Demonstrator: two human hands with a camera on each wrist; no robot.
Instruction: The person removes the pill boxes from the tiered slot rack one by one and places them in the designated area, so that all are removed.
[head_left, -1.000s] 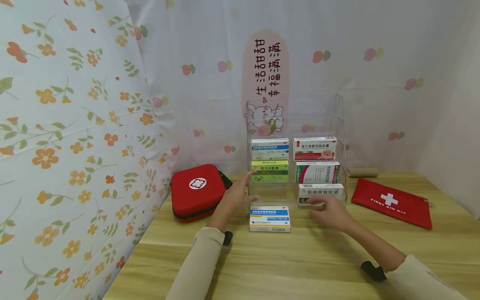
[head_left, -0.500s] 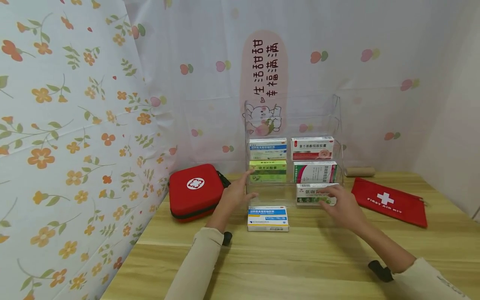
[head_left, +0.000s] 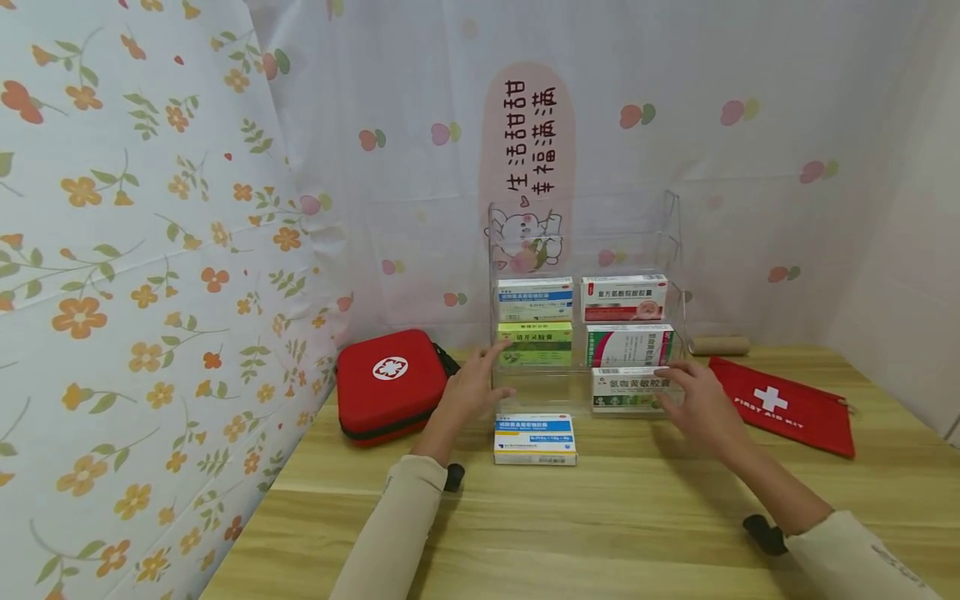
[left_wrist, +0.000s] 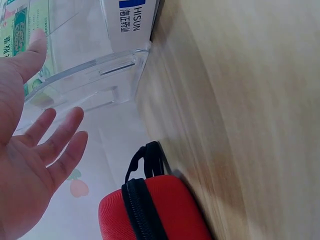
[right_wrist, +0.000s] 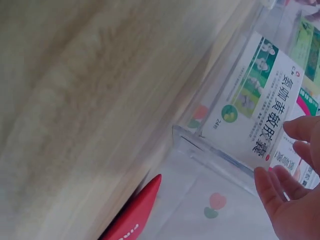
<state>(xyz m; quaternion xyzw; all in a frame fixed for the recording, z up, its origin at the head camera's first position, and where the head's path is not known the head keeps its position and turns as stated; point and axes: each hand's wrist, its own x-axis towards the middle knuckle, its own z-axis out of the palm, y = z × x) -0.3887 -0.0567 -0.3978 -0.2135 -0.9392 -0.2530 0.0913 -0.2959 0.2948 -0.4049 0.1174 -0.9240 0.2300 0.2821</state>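
Note:
A clear acrylic rack [head_left: 538, 385] stands on the table, holding medicine boxes in tiers. On its lowest tier at right is a white capsule box [head_left: 626, 390] with a green strip. My right hand [head_left: 703, 410] is at that box's right end, thumb tip over its upper front and fingers near the rack's side in the right wrist view. My left hand [head_left: 467, 392] is at the rack's left side, thumb and fingers spread apart. In front of the rack, a blue-and-white medicine box [head_left: 534, 439] lies on the table.
Higher tiers hold a green box [head_left: 535, 344], a white-and-blue box [head_left: 535, 300], a red-and-white box [head_left: 624, 298] and a green-and-magenta box [head_left: 628, 345]. A red zip case [head_left: 390, 383] lies left, a red first aid pouch [head_left: 783, 404] right. Behind it is a cardboard tube [head_left: 718, 344].
My right hand has moved right along the white capsule box, from its lower front to its right end, uncovering its label. The left hand has stayed at the rack's left side.

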